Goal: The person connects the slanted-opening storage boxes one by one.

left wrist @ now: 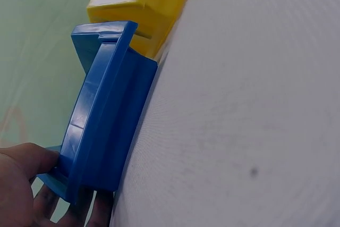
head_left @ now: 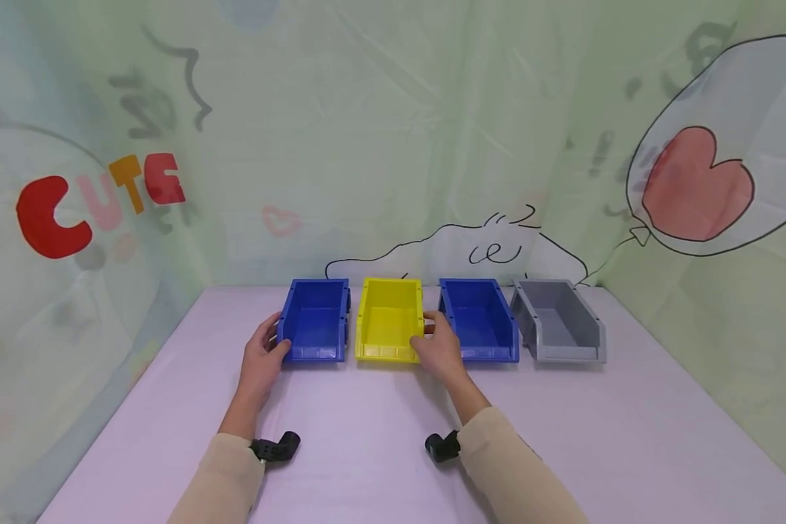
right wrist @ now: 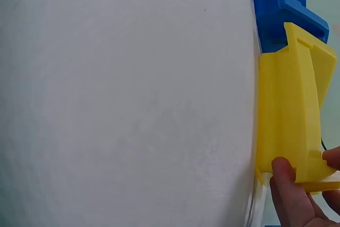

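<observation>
A blue storage bin (head_left: 316, 320) stands at the left of a row on the table. My left hand (head_left: 264, 354) grips its left side wall, thumb over the front corner and the other fingers along the outside, as the left wrist view of the blue bin (left wrist: 101, 115) also shows. To its right is a yellow storage bin (head_left: 388, 320). My right hand (head_left: 440, 346) pinches the right wall of it near the front. In the right wrist view, fingers (right wrist: 289, 184) wrap the end of the yellow bin (right wrist: 287, 110). Both bins look empty inside.
Right of the yellow bin stand a second blue bin (head_left: 479, 320) and a grey bin (head_left: 559, 320), side by side. The pale table (head_left: 367, 451) stretches in front of the row. A printed cloth (head_left: 393, 145) hangs close behind it.
</observation>
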{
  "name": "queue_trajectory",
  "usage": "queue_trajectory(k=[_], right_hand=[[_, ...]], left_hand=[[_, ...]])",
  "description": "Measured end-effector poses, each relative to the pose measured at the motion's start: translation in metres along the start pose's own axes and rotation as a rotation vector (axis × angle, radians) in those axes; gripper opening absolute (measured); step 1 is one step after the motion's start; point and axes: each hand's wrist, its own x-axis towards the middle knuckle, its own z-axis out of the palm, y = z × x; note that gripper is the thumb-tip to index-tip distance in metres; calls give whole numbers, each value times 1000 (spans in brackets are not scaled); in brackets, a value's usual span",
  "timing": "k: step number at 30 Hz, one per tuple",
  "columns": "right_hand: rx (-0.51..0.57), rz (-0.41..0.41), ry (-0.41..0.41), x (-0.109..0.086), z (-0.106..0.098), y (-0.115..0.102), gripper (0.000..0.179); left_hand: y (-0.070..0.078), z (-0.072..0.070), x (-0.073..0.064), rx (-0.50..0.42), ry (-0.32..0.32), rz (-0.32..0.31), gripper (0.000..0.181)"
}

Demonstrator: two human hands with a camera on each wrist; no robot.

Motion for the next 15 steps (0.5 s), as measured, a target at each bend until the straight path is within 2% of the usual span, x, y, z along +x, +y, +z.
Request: queue_trajectory(k=[9,15], right_hand=[[20,-22,12,0,-1,6,65],[47,8,-26,-1,-5,2,68]], left_hand=[[0,1,0,7,-3,-11,61],[1,0,0,1,-3,-19,62]])
